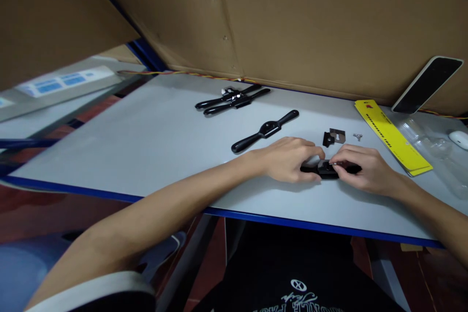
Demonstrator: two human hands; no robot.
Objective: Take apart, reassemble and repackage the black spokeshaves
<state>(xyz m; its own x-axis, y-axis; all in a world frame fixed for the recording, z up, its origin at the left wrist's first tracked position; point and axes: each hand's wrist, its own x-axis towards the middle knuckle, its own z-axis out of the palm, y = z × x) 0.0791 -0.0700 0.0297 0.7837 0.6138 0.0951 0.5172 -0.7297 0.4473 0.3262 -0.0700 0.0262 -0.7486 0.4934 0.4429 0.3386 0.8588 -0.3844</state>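
A black two-handled tool (328, 169) lies near the table's front edge, between my hands. My left hand (298, 160) grips its left handle, thumb below and index finger curled above. Over the tool's middle, my right hand (356, 168) pinches a small metallic piece, too small to make out well; its other fingers hide part of the right handle. Just behind the tool are a dark metal plate (338, 135), a small black part (328, 139) and some tiny silver screws (358, 137). Another black tool body (269, 129) lies to the left, behind my left hand.
Two assembled black tools (234, 101) lie at the back. A yellow card (393, 137), clear plastic packaging (435, 151), a leaning phone (427, 85) and a white mouse-like object (459, 139) stand on the right. A cardboard wall (310, 24) borders the table (120, 131).
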